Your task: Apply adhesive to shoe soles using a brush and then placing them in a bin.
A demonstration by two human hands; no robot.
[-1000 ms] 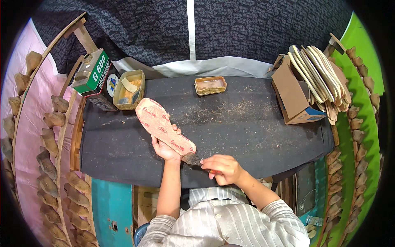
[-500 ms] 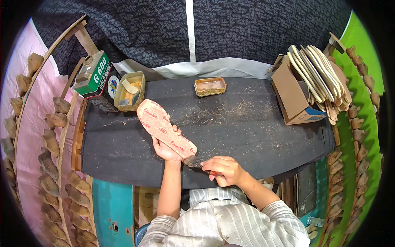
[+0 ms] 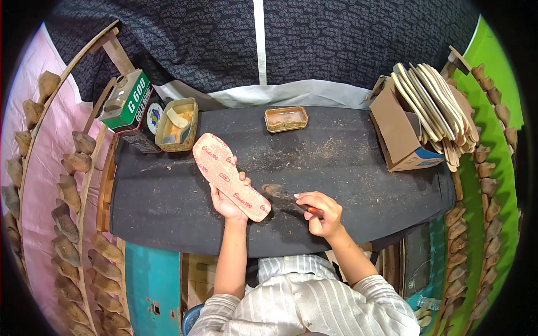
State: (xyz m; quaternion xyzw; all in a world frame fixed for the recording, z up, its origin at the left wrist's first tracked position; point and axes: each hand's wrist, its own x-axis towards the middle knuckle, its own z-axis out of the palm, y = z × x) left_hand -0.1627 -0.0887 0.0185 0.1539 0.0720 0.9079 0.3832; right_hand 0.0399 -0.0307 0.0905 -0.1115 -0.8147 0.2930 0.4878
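Right hand [image 3: 323, 213], gripping brush [image 3: 276, 191], cleared the sole [image 3: 227, 173] left hand [image 3: 230, 209] clasps above littered tabletop [image 3: 353, 185].

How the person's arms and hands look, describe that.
The left hand and right hand are ungloved, and no jewellery shows. The forearms are bare; above them, whitish striped sleeves end near the elbows.

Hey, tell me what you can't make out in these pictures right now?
All in the head view:
Pink sole: its underside faces away.
Left hand: fingers partly hidden behind the sole.
Brush: part of its handle is covered by the right hand.
Pale sole pieces: lower ends hidden by the cardboard box.
Leftmost shoe forms: partly lost in the dark rim.
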